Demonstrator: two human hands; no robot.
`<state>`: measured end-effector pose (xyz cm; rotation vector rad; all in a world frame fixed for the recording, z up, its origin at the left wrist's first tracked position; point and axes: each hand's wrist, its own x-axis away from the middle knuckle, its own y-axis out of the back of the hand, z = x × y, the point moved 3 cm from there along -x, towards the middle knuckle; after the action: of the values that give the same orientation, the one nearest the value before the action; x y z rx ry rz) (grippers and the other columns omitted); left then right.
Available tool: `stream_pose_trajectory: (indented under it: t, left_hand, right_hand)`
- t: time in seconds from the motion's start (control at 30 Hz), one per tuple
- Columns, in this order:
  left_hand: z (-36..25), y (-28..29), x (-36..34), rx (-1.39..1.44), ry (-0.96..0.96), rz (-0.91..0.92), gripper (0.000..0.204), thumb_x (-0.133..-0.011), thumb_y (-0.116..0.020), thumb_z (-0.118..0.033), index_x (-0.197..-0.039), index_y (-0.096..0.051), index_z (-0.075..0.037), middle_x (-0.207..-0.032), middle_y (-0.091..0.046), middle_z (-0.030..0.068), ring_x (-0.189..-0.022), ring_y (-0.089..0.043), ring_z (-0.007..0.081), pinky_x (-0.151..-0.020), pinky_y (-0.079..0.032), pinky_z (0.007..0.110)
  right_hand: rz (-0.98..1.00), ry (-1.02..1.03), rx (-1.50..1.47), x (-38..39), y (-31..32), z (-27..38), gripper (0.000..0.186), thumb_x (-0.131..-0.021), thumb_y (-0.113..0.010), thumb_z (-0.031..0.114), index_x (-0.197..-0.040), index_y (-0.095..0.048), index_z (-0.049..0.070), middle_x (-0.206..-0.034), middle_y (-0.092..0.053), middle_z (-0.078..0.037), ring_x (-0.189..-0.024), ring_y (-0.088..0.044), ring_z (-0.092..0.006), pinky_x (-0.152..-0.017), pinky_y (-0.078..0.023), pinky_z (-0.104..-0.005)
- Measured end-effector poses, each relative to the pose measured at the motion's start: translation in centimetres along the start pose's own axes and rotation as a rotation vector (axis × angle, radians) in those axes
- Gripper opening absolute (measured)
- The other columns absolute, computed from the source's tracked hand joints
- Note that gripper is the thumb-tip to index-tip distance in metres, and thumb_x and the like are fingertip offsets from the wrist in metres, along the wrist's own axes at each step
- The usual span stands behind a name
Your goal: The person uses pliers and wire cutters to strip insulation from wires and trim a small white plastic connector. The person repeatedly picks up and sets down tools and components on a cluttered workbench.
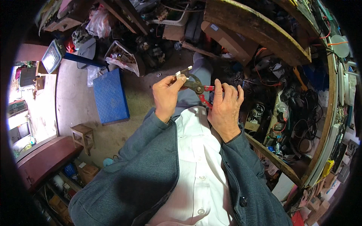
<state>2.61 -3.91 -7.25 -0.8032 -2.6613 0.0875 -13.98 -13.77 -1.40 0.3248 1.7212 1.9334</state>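
Note:
Over my lap, my left hand (167, 95) pinches a small dark piece with whitish ends (183, 71) between thumb and fingers; its exact kind is too small to tell. My right hand (225, 107) is wrapped round the red handles of a pair of hand cutters (198, 89). Their dark curved jaws point up and left, right beside my left fingertips and the small piece. The handles are spread apart. Whether the jaws touch the piece I cannot tell.
A blue platform scale (109, 96) with a tilted display (52, 56) stands at left, near a small wooden stool (83, 136). An open box of scraps (122, 58) lies beyond. Wooden shelving (260, 28) and tangled cables (307, 124) crowd the right side.

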Motion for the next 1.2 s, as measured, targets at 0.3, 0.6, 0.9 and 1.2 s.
stream_pose_trajectory:
  t: [0.3,0.6,0.9,1.2]
  left_hand:
    - [-1.6,3.0,-2.3,-0.108,-0.206,-0.012,0.016,-0.093,-0.072,-0.003,-0.108,-0.075,0.001,-0.098,-0.074,0.004,-0.087,-0.065,0.0068,-0.077,-0.052,0.021]
    - [-2.9,2.7,-1.7,-0.205,-0.303,0.18,0.023,-0.099,-0.067,-0.011,-0.119,-0.071,0.0,-0.105,-0.075,0.0062,-0.096,-0.068,0.0116,-0.088,-0.053,0.025]
    - [-2.9,0.6,-0.2,-0.129,-0.203,0.302,0.034,-0.108,-0.053,-0.023,-0.127,-0.062,0.004,-0.106,-0.073,0.0105,-0.097,-0.067,0.0141,-0.088,-0.053,0.027]
    - [-4.2,-0.1,1.0,-0.669,-0.482,0.29,0.015,-0.098,-0.058,-0.012,-0.106,-0.06,0.001,-0.089,-0.069,0.0159,-0.08,-0.071,0.0279,-0.069,-0.055,0.037]
  right_hand:
    - [0.079,-0.085,-0.208,0.6,-0.7,-0.7,0.084,-0.062,-0.08,0.005,-0.139,-0.047,-0.005,-0.124,-0.051,-0.022,-0.12,-0.048,-0.0375,-0.116,-0.025,-0.0584]
    - [0.088,-0.159,-0.427,1.0,-1.7,-1.2,0.078,-0.063,-0.069,0.003,-0.138,-0.049,-0.003,-0.123,-0.052,-0.022,-0.118,-0.047,-0.0398,-0.108,-0.031,-0.0505]
    - [0.002,-0.108,-0.502,0.3,-0.6,-0.8,0.078,-0.062,-0.068,0.004,-0.137,-0.05,-0.002,-0.121,-0.054,-0.02,-0.113,-0.051,-0.0389,-0.104,-0.036,-0.0474]
    - [-0.066,-0.041,-0.417,-0.3,0.4,-0.2,0.079,-0.059,-0.069,0.005,-0.136,-0.051,-0.002,-0.119,-0.055,-0.02,-0.109,-0.052,-0.0369,-0.099,-0.037,-0.0469]
